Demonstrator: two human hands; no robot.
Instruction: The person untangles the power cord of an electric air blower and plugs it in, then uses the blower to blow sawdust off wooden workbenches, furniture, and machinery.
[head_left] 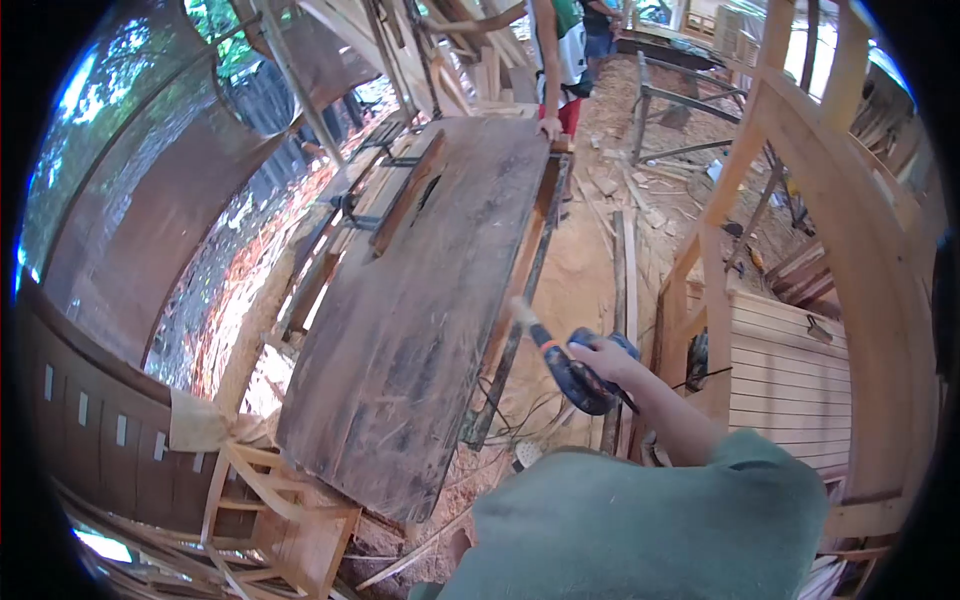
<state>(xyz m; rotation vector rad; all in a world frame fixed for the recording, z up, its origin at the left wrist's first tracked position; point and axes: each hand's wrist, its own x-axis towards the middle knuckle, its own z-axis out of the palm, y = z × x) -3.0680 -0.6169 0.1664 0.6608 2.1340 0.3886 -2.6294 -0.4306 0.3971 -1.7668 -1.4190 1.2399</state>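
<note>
My right hand [603, 358] is closed around the handle of a dark blue blower [577, 385] with a round housing. Its nozzle, with an orange ring and a pale tip, points up and left toward the near right edge of a big dark wooden panel [400, 340]. The panel lies slanted on a bench, its surface scuffed and streaked, with a slot-like gap near the far end. My left hand is out of view.
Another person's hand [551, 127] rests on the panel's far corner. Clamps [345, 205] line its left side. A wooden chair [290, 530] stands at lower left, and a large wooden frame [850, 250] rises on the right. Cables [510, 415] and shavings litter the ground.
</note>
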